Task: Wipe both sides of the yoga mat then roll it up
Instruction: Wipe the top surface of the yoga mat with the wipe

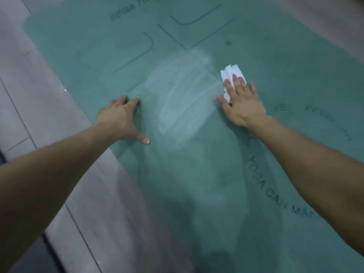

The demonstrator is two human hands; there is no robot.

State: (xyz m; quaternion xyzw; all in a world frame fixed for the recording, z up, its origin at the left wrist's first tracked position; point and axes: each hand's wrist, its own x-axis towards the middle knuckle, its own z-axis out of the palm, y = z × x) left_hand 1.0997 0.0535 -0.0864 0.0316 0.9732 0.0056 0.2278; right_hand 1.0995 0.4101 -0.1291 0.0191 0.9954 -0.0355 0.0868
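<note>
A teal yoga mat (pixel 197 174) lies flat on the floor, printed with dark lines and lettering. A pale smeared wet patch (pixel 183 95) shines in its middle. My right hand (pixel 242 103) presses flat on a white crumpled wipe (pixel 232 72) at the right edge of that patch, fingers spread over it. My left hand (pixel 120 117) rests on the mat near its left edge, fingers apart and tips pressed down, holding nothing.
Grey tiled floor (pixel 39 95) runs along the mat's left edge and shows again at the top right corner (pixel 338 22). A dark strip (pixel 29 253) lies at the bottom left.
</note>
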